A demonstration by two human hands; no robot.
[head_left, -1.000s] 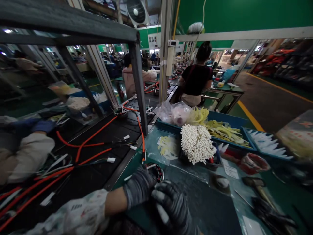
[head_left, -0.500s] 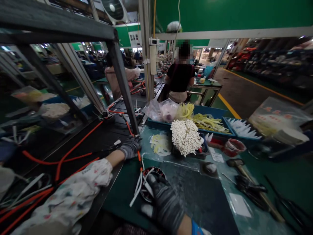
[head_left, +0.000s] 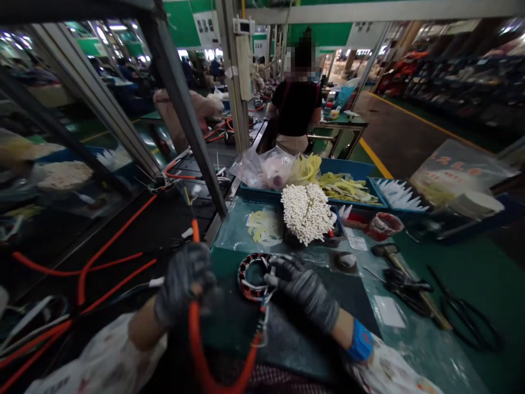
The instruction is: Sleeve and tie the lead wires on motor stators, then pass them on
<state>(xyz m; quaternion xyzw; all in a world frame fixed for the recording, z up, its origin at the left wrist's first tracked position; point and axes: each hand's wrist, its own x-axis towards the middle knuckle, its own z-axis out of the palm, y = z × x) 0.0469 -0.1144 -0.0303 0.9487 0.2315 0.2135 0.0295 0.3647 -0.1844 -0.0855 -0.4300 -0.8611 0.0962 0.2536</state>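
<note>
The left hand (head_left: 186, 284), blurred, seems to curl its fingers around an orange tube (head_left: 197, 334). At the near middle of the green table (head_left: 488, 262), the right hand's (head_left: 307, 290) thumb and fingers pinch the right rim of a wound ring (head_left: 245, 284).

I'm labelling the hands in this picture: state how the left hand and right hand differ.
The left hand grips the orange tube; the right hand has its fingers at the edge of the ring-shaped part. The left hand shows a bare wrist; the right hand has a blue band at the wrist. Both are gloved in grey.
</note>
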